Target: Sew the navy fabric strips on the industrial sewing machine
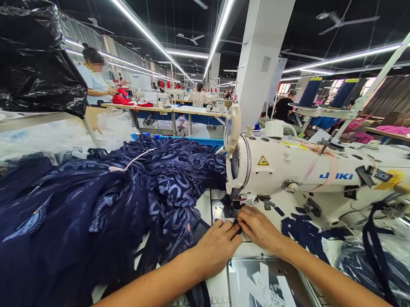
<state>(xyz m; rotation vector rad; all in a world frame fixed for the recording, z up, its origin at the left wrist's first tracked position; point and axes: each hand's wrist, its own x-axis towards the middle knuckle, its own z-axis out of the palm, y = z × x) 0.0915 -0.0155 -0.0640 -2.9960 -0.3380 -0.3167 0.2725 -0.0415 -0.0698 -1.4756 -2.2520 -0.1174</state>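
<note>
One heap of navy patterned fabric [108, 207] covers the left side of the tabletop [210, 203]. Near its front edge, the left hand [217, 245] and right hand [259, 226], fingertips together, pinch one small navy strip [236, 225]. It is dark and narrow and lies between them, just below the one white sewing machine [294, 167].

Black plastic bag [27, 52] upper left, person [93, 81] standing at a far table [148, 108], white pillar [262, 56], pink cloth [394, 130] far right
</note>
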